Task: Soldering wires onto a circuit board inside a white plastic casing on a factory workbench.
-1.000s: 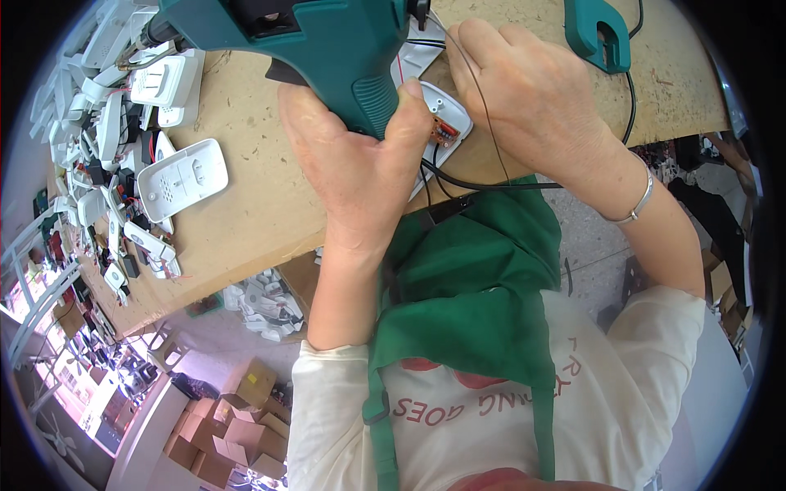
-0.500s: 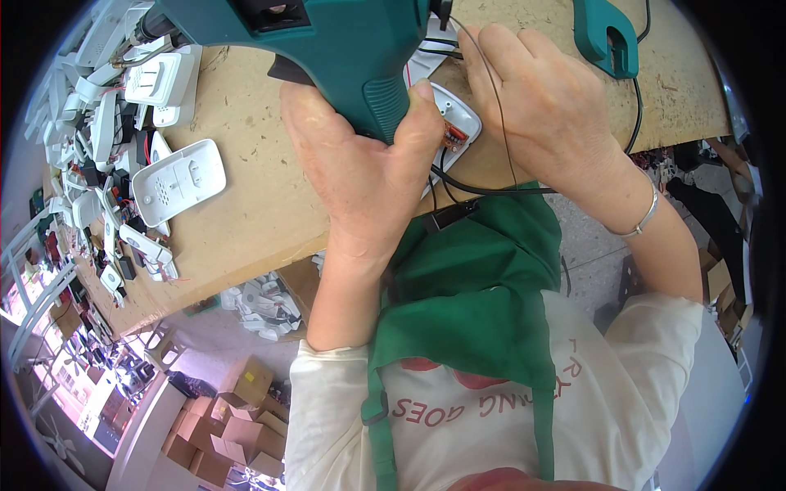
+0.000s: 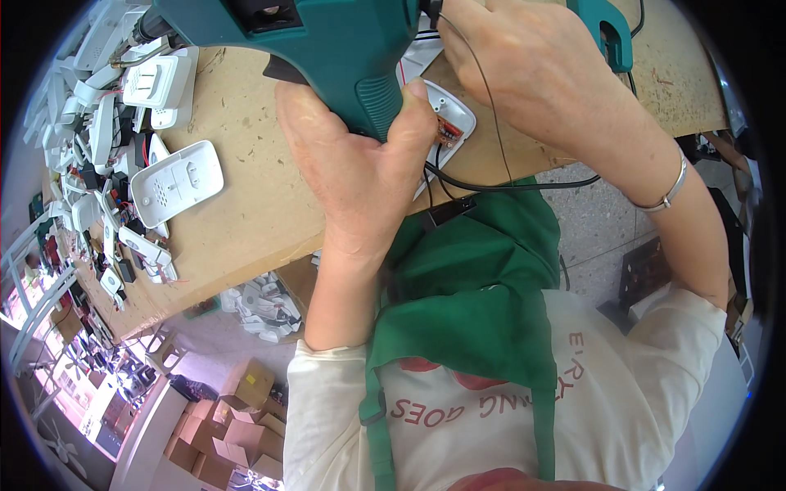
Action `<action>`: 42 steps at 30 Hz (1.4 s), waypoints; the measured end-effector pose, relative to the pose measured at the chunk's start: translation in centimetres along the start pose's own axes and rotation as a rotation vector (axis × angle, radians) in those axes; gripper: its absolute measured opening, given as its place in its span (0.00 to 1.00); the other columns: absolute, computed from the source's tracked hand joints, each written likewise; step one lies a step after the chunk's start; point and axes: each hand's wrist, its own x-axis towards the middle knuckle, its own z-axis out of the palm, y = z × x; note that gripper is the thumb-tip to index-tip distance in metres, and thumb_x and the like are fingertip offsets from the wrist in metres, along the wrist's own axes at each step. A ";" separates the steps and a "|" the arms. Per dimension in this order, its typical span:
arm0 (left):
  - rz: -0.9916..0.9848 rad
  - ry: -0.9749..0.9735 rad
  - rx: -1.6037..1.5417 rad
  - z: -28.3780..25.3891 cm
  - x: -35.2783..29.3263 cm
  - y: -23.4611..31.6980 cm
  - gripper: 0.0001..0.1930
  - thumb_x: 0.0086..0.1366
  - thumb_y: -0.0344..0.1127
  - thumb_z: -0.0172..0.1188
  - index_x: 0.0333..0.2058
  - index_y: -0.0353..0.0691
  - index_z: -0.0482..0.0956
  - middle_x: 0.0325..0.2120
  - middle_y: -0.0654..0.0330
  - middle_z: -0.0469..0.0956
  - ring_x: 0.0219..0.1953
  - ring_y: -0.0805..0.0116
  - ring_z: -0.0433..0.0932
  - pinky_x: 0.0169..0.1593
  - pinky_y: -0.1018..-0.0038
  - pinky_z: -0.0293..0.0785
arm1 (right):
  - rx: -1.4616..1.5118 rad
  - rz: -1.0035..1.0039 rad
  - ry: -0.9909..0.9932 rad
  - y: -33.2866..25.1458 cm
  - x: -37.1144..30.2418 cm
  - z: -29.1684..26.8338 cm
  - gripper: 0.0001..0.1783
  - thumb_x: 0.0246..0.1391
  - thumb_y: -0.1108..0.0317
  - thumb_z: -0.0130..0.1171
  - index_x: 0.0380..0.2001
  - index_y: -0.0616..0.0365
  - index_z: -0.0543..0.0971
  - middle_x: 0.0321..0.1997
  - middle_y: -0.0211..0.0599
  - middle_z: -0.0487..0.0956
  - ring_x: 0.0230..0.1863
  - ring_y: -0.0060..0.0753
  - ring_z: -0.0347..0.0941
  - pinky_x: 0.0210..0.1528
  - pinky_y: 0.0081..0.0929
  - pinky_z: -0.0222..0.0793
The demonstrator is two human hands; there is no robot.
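Your left hand (image 3: 352, 176) wraps the grip of the teal power tool (image 3: 323, 45), fingers closed round it, over the bench (image 3: 258, 164). Your right hand (image 3: 528, 69) curls near the white casing (image 3: 457, 112) — fingertips hidden, hold and opening can't be told.

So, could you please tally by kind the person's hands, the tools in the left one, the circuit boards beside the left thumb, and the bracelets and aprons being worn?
Hands: 2, left hand and right hand
Tool: 1
Board: 1
Bracelet: 1
Apron: 1
Total: 6
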 end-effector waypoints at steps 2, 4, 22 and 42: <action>0.000 0.013 -0.030 -0.3 0.1 -0.2 0.18 0.53 0.36 0.70 0.36 0.34 0.71 0.27 0.65 0.69 0.29 0.77 0.66 0.34 0.79 0.64 | 0.007 -0.048 -0.052 0.1 0.8 -0.6 0.05 0.38 0.70 0.56 0.17 0.59 0.78 0.24 0.38 0.70 0.23 0.36 0.73 0.21 0.31 0.69; -0.001 0.026 -0.056 -0.4 0.2 -0.4 0.18 0.53 0.36 0.70 0.36 0.34 0.71 0.27 0.65 0.69 0.29 0.77 0.66 0.34 0.79 0.64 | 0.048 -0.039 -0.303 0.3 2.1 -1.4 0.07 0.40 0.70 0.56 0.19 0.60 0.80 0.26 0.43 0.75 0.25 0.41 0.76 0.23 0.34 0.71; -0.057 -0.040 -0.028 -0.6 0.3 -0.4 0.25 0.49 0.32 0.68 0.43 0.32 0.67 0.37 0.51 0.66 0.41 0.54 0.67 0.45 0.63 0.64 | 0.347 0.012 -0.405 2.9 4.6 -2.6 0.08 0.42 0.71 0.56 0.22 0.66 0.80 0.24 0.51 0.78 0.29 0.52 0.77 0.32 0.40 0.72; -0.007 -0.031 -0.039 0.3 0.5 -0.4 0.22 0.49 0.30 0.65 0.41 0.32 0.67 0.36 0.50 0.66 0.40 0.53 0.67 0.44 0.62 0.63 | 0.398 0.196 -0.589 3.2 5.1 -3.0 0.09 0.42 0.71 0.55 0.24 0.67 0.79 0.23 0.53 0.77 0.27 0.52 0.76 0.29 0.41 0.70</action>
